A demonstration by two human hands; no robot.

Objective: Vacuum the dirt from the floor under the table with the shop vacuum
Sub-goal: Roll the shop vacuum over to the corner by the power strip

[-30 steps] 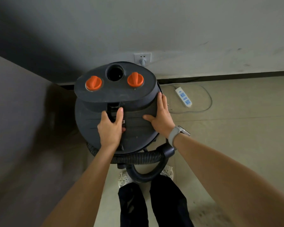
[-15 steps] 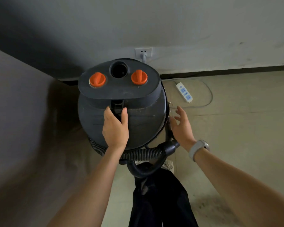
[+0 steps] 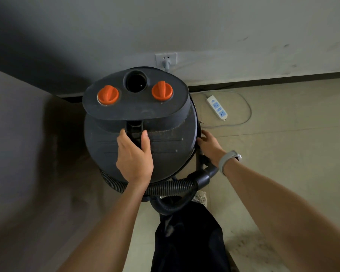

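Observation:
The shop vacuum point(image 3: 165, 138) is a dark grey drum seen from above, with two orange knobs point(image 3: 108, 94) and an open round port on its lid. My left hand point(image 3: 134, 156) grips the black carry handle point(image 3: 134, 130) at the lid's middle. At the drum's right rim, my right hand point(image 3: 209, 145) has its fingers curled against the side; what they hold is hidden. A black ribbed hose point(image 3: 165, 188) wraps round the near side of the drum. Dirt point(image 3: 249, 248) speckles the tiles at the lower right.
A white power strip point(image 3: 217, 108) with its cord lies on the tiled floor to the right of the vacuum. A plug sits in the wall socket point(image 3: 166, 59) behind. A grey panel point(image 3: 18, 144) stands at the left. My dark trouser legs point(image 3: 188, 242) are below.
My right hand left the lid top, swung out to the right, then came in against the drum's right rim. The left hand stayed on the handle. The vacuum looks closer.

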